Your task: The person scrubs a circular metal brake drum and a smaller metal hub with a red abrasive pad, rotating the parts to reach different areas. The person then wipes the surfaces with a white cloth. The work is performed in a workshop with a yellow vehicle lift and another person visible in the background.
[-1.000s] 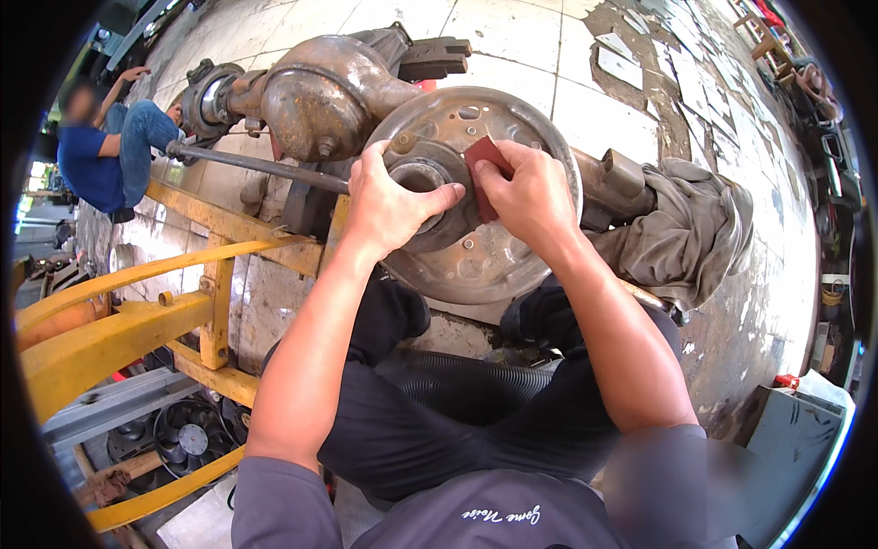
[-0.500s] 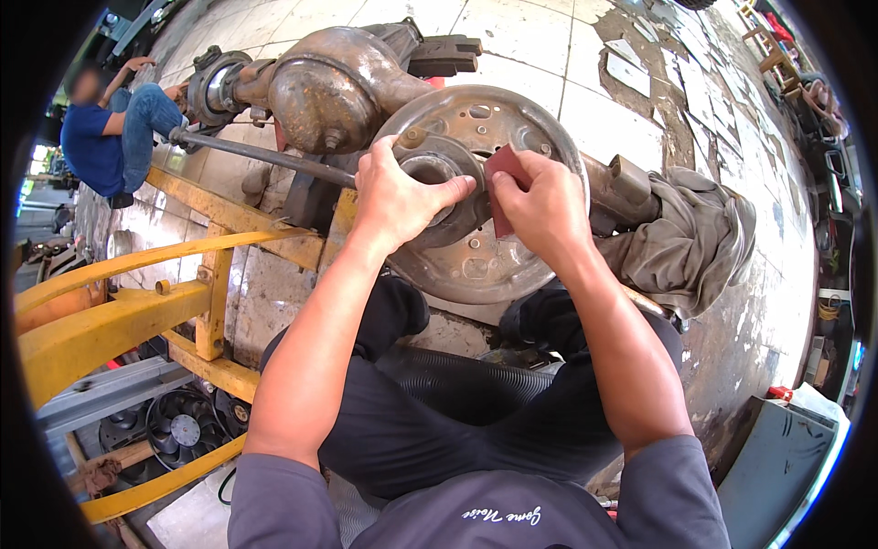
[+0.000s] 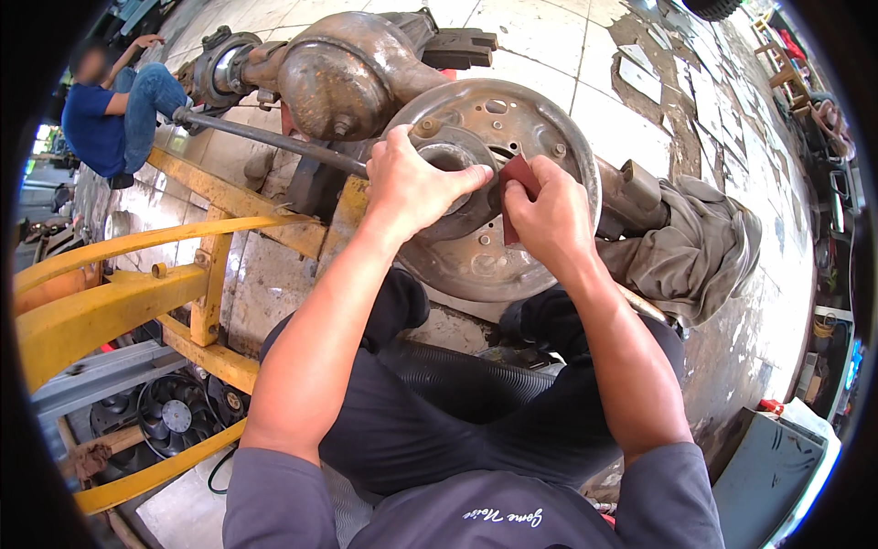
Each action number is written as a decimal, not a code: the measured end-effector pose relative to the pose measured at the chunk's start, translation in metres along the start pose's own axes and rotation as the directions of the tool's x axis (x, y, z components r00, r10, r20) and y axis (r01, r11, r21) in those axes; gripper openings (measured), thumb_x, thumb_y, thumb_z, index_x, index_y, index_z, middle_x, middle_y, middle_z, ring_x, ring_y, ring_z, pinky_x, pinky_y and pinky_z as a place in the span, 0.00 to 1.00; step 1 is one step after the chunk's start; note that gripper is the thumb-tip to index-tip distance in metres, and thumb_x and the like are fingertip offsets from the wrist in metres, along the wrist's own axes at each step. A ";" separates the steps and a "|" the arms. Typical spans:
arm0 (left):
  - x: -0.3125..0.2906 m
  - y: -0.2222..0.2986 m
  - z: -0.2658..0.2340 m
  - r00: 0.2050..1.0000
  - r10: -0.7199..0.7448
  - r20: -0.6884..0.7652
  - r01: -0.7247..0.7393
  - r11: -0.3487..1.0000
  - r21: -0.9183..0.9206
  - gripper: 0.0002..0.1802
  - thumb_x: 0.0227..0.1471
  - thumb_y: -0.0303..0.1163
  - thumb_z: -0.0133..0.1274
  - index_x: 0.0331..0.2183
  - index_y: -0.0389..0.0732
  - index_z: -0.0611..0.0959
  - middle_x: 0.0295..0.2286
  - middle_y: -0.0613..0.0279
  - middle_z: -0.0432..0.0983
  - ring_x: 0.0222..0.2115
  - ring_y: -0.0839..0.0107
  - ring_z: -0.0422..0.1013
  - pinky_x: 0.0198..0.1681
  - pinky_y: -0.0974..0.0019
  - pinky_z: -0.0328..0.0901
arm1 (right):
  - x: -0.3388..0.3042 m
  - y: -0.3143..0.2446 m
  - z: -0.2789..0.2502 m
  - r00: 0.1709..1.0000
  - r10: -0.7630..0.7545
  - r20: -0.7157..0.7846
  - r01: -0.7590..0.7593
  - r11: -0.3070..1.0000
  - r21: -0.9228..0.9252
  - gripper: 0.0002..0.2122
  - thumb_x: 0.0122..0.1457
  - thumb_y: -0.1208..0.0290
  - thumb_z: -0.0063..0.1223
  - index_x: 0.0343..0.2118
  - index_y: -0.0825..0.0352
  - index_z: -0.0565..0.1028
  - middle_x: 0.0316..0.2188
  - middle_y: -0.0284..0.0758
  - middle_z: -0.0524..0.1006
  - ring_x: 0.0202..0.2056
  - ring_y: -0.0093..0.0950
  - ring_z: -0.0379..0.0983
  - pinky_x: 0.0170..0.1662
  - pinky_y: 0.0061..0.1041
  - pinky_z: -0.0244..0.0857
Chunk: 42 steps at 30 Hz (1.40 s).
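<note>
Bare left hand (image 3: 412, 188): spread in a wide curve, thumb apart from fingers, resting on the left and near sides of the hub.
Bare right hand (image 3: 554, 212): pinching the dark red sheet between thumb and fingers, over the right half of the plate.
Dark red, thin, stiff-looking sheet (image 3: 519, 173): just right of the hub, inward from the plate's right edge; upright and slightly bent; contact with the metal impossible to tell.
Dark grey, ring-shaped metal hub (image 3: 462, 220): left of the plate's middle, round opening uppermost.
Rusty grey-brown, round metal plate (image 3: 529, 119): in front of the knees, face tilted upward, with small holes and bolt heads.
Rust-brown, bulging metal housing (image 3: 334, 78): just beyond the plate's far left edge.
Long grey metal rod (image 3: 274, 142): slanting away to the left from near the left hand.
Crumpled grey-brown cloth (image 3: 695, 242): bunched past the plate's right edge, around a rusty metal tube (image 3: 631, 192).
Yellow metal frame (image 3: 119, 316): left of the left forearm, above the pale tiled floor (image 3: 622, 128).
Person in blue (image 3: 96, 128): low down, knees bent, toward the floor's far left edge.
</note>
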<state>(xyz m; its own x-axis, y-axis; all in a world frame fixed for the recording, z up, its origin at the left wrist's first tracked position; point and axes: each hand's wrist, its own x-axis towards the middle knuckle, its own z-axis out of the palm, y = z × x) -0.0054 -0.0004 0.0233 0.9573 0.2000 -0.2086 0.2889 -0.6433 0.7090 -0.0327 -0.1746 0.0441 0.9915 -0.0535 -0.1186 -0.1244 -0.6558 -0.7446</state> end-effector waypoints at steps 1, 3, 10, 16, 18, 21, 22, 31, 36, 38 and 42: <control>-0.001 0.000 -0.001 1.000 0.019 0.001 -0.019 1.000 0.010 0.68 0.29 0.53 0.79 0.62 0.24 0.62 0.58 0.36 0.64 0.60 0.52 0.64 0.63 0.55 0.62 | 0.001 0.001 0.004 0.999 -0.030 -0.033 0.030 0.999 0.013 0.09 0.58 0.72 0.53 0.36 0.74 0.77 0.31 0.54 0.81 0.37 0.51 0.80 0.44 0.43 0.71; -0.002 0.001 -0.002 0.998 0.059 0.006 -0.059 0.998 0.029 0.69 0.29 0.53 0.79 0.62 0.24 0.62 0.58 0.36 0.64 0.60 0.52 0.64 0.63 0.56 0.62 | 0.008 0.005 0.009 0.991 -0.086 -0.104 0.090 0.995 0.034 0.09 0.58 0.73 0.53 0.35 0.74 0.77 0.31 0.54 0.80 0.37 0.52 0.79 0.43 0.43 0.71; -0.001 0.001 -0.002 0.997 0.073 0.034 -0.074 0.996 0.040 0.68 0.30 0.53 0.79 0.62 0.24 0.61 0.58 0.36 0.63 0.61 0.52 0.63 0.63 0.55 0.61 | 0.026 0.008 0.021 0.927 -0.179 -0.330 0.218 0.972 0.085 0.07 0.61 0.74 0.53 0.35 0.74 0.76 0.31 0.53 0.80 0.37 0.51 0.79 0.43 0.43 0.70; 0.004 -0.006 -0.004 0.998 0.037 0.049 -0.034 0.998 -0.061 0.69 0.30 0.55 0.78 0.63 0.26 0.61 0.60 0.36 0.63 0.61 0.51 0.63 0.63 0.55 0.62 | 0.012 -0.001 0.002 0.986 -0.073 -0.150 0.087 0.992 0.087 0.08 0.62 0.72 0.54 0.37 0.72 0.76 0.29 0.50 0.81 0.33 0.48 0.81 0.40 0.40 0.72; 0.000 -0.001 -0.005 0.997 0.063 0.036 -0.064 0.998 0.012 0.69 0.31 0.56 0.77 0.63 0.26 0.61 0.60 0.36 0.62 0.62 0.51 0.63 0.63 0.56 0.62 | 0.007 0.001 0.006 0.984 -0.114 -0.137 0.119 0.992 0.031 0.07 0.61 0.73 0.53 0.37 0.72 0.77 0.31 0.51 0.81 0.36 0.48 0.81 0.42 0.40 0.72; -0.001 0.003 -0.005 0.999 0.008 0.050 -0.010 1.000 0.025 0.69 0.31 0.56 0.77 0.64 0.26 0.61 0.60 0.36 0.63 0.62 0.51 0.63 0.64 0.56 0.61 | 0.013 0.007 0.017 0.975 -0.161 -0.151 0.159 0.987 -0.028 0.07 0.61 0.74 0.52 0.37 0.72 0.77 0.34 0.51 0.81 0.39 0.49 0.80 0.44 0.41 0.71; 0.000 0.002 -0.005 0.999 0.014 0.047 -0.015 1.000 0.026 0.69 0.31 0.56 0.77 0.64 0.27 0.61 0.60 0.36 0.63 0.62 0.51 0.63 0.64 0.56 0.62 | 0.015 0.008 0.019 0.974 -0.167 -0.155 0.169 0.986 0.001 0.07 0.60 0.75 0.52 0.37 0.72 0.77 0.36 0.51 0.81 0.41 0.49 0.79 0.46 0.42 0.71; -0.009 0.000 0.006 0.987 0.160 0.024 -0.162 0.964 0.211 0.67 0.30 0.57 0.76 0.62 0.32 0.62 0.58 0.42 0.63 0.61 0.48 0.60 0.64 0.47 0.58 | 0.029 0.018 0.018 0.963 -0.212 -0.166 0.214 0.977 -0.005 0.09 0.61 0.72 0.55 0.40 0.71 0.77 0.35 0.52 0.81 0.40 0.48 0.80 0.44 0.39 0.71; -0.009 -0.004 0.005 0.976 0.216 0.027 -0.217 0.955 0.203 0.66 0.29 0.56 0.76 0.62 0.33 0.62 0.57 0.43 0.64 0.61 0.48 0.59 0.65 0.45 0.56 | 0.028 0.017 0.013 0.960 -0.236 -0.147 0.237 0.971 -0.013 0.09 0.61 0.71 0.56 0.40 0.70 0.77 0.36 0.51 0.81 0.40 0.48 0.80 0.44 0.39 0.71; -0.010 -0.003 0.003 0.976 0.214 0.043 -0.218 0.960 0.176 0.67 0.29 0.55 0.77 0.62 0.31 0.62 0.58 0.39 0.63 0.62 0.47 0.58 0.65 0.49 0.57 | 0.027 0.015 0.010 0.960 -0.240 -0.143 0.243 0.970 0.005 0.09 0.61 0.71 0.56 0.40 0.70 0.77 0.35 0.51 0.81 0.39 0.48 0.80 0.43 0.39 0.71; -0.013 0.001 0.003 0.963 0.263 0.050 -0.268 0.942 0.201 0.66 0.29 0.54 0.78 0.62 0.32 0.62 0.58 0.40 0.63 0.62 0.46 0.58 0.65 0.50 0.57 | 0.032 0.017 0.011 0.919 -0.339 -0.203 0.347 0.938 0.007 0.09 0.61 0.69 0.57 0.40 0.69 0.78 0.33 0.50 0.81 0.36 0.48 0.79 0.41 0.38 0.71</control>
<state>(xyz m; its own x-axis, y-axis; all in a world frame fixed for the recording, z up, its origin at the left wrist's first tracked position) -0.0171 -0.0059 0.0241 0.9987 -0.0139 -0.0481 0.0171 -0.8084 0.5884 -0.0036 -0.1787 0.0203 0.9608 0.0206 0.2766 0.2276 -0.6285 -0.7438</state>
